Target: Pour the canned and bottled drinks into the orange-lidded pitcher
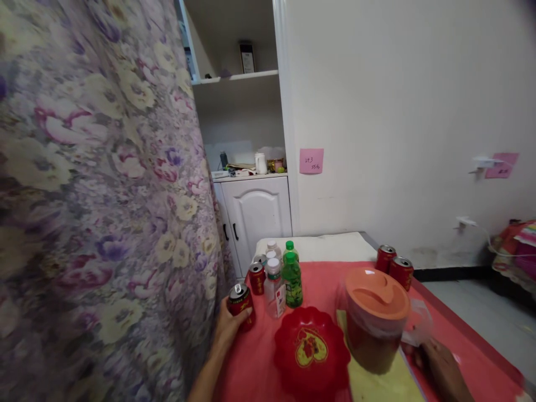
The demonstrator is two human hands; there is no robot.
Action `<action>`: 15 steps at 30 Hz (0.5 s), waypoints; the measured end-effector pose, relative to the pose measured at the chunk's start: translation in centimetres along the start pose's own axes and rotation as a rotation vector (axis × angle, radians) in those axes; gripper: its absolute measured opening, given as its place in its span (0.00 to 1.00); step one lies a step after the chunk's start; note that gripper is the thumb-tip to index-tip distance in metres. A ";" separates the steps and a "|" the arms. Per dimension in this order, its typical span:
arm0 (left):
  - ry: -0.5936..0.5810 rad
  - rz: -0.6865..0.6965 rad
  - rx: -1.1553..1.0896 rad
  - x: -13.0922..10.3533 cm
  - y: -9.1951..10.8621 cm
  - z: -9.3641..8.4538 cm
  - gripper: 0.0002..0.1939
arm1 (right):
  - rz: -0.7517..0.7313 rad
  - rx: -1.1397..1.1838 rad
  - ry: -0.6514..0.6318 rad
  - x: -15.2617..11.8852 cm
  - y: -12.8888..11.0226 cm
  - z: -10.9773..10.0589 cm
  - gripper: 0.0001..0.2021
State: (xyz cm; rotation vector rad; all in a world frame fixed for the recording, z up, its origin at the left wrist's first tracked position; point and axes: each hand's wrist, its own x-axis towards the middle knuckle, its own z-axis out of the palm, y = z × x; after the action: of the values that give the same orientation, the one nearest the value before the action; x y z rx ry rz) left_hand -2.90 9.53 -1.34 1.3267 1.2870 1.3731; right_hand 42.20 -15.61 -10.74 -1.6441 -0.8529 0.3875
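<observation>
My left hand point(229, 326) is wrapped around a red drink can point(243, 312) with a dark top rim, at the left edge of the red cloth. My right hand point(438, 360) is low at the right, beside the handle of a pitcher point(372, 340). The pitcher has an orange lid point(377, 293) and brownish-red lower walls. Blur and the handle hide the right fingertips, so I cannot tell whether they grip it. Between my hands lies a red scalloped dish point(288, 357) with a gold heart design. Clear bottles point(274, 293) and green-capped bottles point(292, 282) stand beyond the left can.
Another red can point(257, 279) stands behind the held one. Two red cans point(401, 273) are at the back right. A yellow sheet point(377, 388) lies under the pitcher on the red cloth point(456, 326). A floral curtain point(104, 223) hangs close on the left; a white cabinet point(262, 215) stands behind.
</observation>
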 end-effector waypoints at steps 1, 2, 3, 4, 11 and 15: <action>0.002 -0.003 0.007 -0.2 0.4 -0.4 0.40 | -0.004 0.008 0.002 0.0 0.2 0.0 0.29; 0.001 -0.005 0.012 -0.4 0.8 -0.7 0.41 | -0.009 0.018 0.002 0.1 0.3 0.0 0.29; -0.005 -0.006 0.015 -0.7 1.3 -1.0 0.43 | -0.014 0.028 -0.001 0.1 0.5 0.1 0.29; -0.015 -0.004 0.017 -1.0 1.7 -1.3 0.44 | -0.019 0.038 -0.002 0.2 0.6 0.1 0.28; -0.203 0.037 -0.011 -4.9 2.4 0.2 0.44 | -0.004 0.060 -0.003 0.4 0.5 0.3 0.27; -0.280 0.023 -0.143 -7.6 1.3 3.4 0.51 | 0.006 0.062 -0.012 0.5 0.3 0.2 0.27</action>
State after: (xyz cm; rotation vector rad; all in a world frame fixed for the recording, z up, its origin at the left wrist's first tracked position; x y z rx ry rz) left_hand 1.49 2.30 -1.55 1.3812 0.9714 1.2206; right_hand 42.45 -15.14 -11.00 -1.5884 -0.8370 0.4239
